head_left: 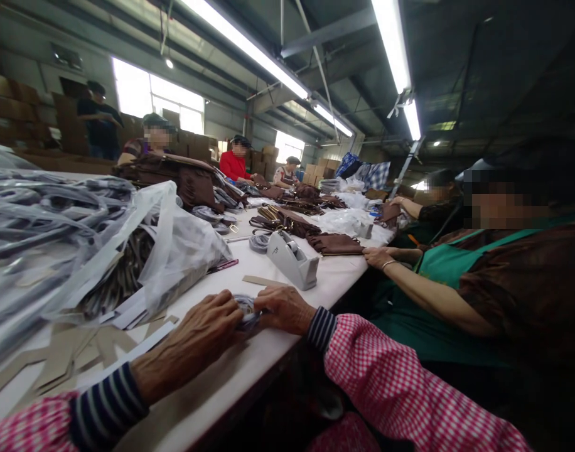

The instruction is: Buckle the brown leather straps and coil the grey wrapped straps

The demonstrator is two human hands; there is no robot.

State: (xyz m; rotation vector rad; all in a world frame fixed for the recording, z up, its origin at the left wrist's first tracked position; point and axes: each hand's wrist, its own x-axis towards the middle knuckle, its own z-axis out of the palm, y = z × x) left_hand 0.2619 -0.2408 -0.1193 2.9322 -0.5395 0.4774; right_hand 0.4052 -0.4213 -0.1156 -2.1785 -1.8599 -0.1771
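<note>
A small grey coil, seemingly a rolled strap in clear wrapping, sits between my two hands just above the near table edge. My left hand has its fingers curled on the coil's left side. From the right, my right hand pinches the coil, thumb and fingertips together. Both hands partly hide it. Just beyond them stands a grey tape dispenser, with another grey coil behind it. A flat cardboard strip lies on the table close to my right hand.
A translucent plastic bag of strap bundles and loose cardboard strips lie left. Long plastic-wrapped pieces pile up farther left. Brown bags lie beyond the dispenser. A co-worker in a green apron handles one at right; several people work farther back.
</note>
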